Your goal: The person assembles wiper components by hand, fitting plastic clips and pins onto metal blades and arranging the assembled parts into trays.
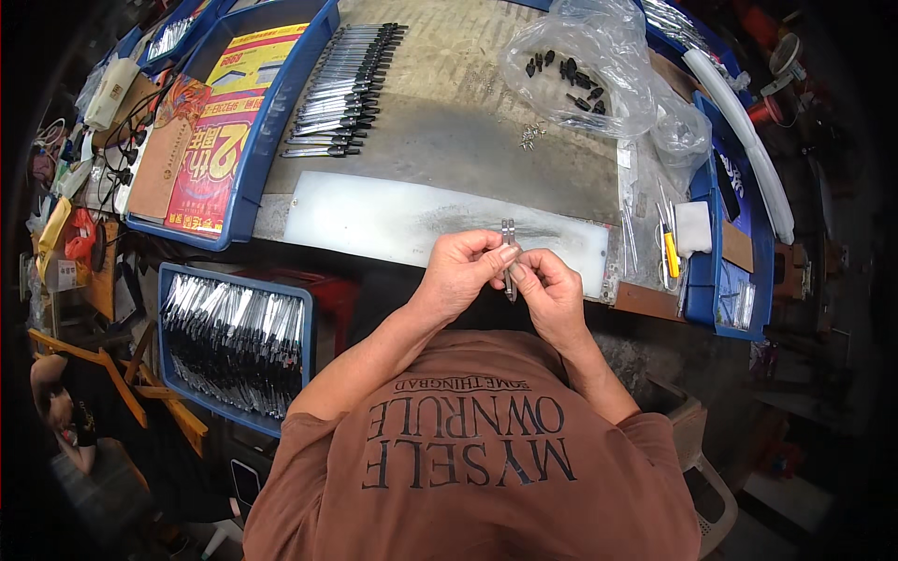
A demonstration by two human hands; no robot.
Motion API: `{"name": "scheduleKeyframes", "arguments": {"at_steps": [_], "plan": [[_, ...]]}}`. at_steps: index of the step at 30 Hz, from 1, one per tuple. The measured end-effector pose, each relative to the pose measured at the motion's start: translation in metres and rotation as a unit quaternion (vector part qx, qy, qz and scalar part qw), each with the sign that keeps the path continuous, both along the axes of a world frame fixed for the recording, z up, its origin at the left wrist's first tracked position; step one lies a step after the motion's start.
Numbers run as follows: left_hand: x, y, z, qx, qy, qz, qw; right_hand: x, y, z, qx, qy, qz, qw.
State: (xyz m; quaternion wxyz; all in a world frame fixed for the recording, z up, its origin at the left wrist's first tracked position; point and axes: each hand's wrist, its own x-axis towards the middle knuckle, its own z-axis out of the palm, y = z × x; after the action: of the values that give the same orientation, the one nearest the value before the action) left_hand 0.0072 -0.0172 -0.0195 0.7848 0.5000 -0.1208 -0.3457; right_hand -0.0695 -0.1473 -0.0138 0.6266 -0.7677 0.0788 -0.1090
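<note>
Close to my chest, at the table's near edge, my left hand [465,271] and my right hand [552,288] meet on a slender grey metal piece [508,228]. Its top looks like two narrow bars side by side, and the fingers cover its middle. Both hands are closed, each pinching it between thumb and fingers. Beyond them lies a long white board [374,215] with a dark smudged patch. A row of slim silver-and-black tools [344,89] is laid out at the far left of the table. Their exact kind is too small to tell.
Below the table at left, a blue bin [307,351] holds many similar tools. A clear plastic bag [608,56] with black parts lies far right, near small metal bits [532,136]. A yellow-handled tool [670,252] and a white block [692,229] lie at right. Blue trays [245,208] flank the table.
</note>
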Motion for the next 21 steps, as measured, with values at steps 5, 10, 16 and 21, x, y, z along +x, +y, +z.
{"name": "scheduleKeyframes", "arguments": {"at_steps": [5, 10, 16, 21], "plan": [[0.001, 0.003, 0.001, 0.000, -0.042, 0.003, 0.999, 0.004, -0.016, 0.009, -0.065, -0.012, 0.055, 0.996], [0.001, 0.009, 0.011, 0.089, -0.160, -0.048, 0.982, 0.013, -0.031, 0.030, -0.129, -0.014, 0.069, 0.989], [0.000, 0.011, 0.016, 0.143, -0.235, -0.107, 0.955, 0.021, -0.037, 0.039, -0.146, -0.041, 0.183, 0.971], [0.005, 0.008, 0.025, 0.151, -0.202, -0.136, 0.958, 0.018, -0.031, 0.035, -0.114, -0.005, 0.112, 0.987]]}}
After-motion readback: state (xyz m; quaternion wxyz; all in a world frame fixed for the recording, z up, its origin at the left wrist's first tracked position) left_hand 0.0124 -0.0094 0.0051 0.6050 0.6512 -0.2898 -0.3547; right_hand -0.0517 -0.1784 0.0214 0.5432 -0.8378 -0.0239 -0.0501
